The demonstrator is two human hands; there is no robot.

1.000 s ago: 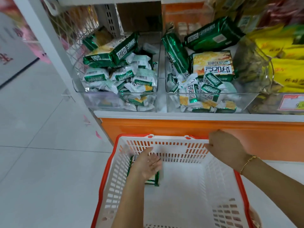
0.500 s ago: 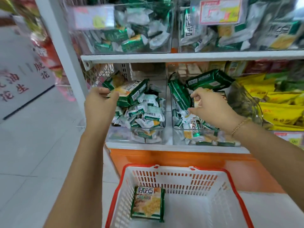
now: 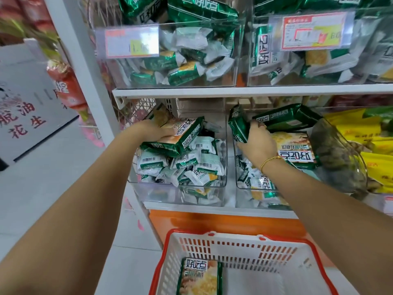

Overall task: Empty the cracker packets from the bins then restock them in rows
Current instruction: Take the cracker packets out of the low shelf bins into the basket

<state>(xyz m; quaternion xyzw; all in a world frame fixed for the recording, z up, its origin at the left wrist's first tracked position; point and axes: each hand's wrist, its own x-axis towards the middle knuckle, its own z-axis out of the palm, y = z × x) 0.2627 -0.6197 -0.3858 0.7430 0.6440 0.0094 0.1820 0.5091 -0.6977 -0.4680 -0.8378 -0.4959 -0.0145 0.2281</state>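
Shop aisle, white metal shelving (image 3: 212, 92) over a pale tiled floor (image 3: 42, 188). Lower shelf carries two clear plastic bins side by side, the left bin (image 3: 161, 194) and the right bin (image 3: 242, 199), both heaped with small white-and-green single cracker packets (image 3: 204, 165). Left hand (image 3: 153, 130) reaches into the left bin, palm down, fingers (image 3: 168, 134) curled over the left end of a large green printed cracker packet (image 3: 182, 139) that lies tilted on top of the heap; grip firm, packet touching the singles below. Right hand (image 3: 257, 143), thin gold bracelet (image 3: 270, 160) at the wrist, is in the right bin, fingers curled over and thumb under a dark green foil packet (image 3: 237, 126) standing on edge at the bin's far left corner. Just beside it a long dark green packet (image 3: 287, 118) lies across the far edge, and a flat packet with a cracker photo (image 3: 295, 150) lies face up under the wrist. On the floor below the shelf stands a white lattice basket with red rim (image 3: 234, 250); one green packet (image 3: 200, 277) lies flat along its left wall. Upper shelf: two more clear bins of the same packets, each with a price label (image 3: 131, 41). Yellow bags (image 3: 361, 133) fill the lower shelf's right end.
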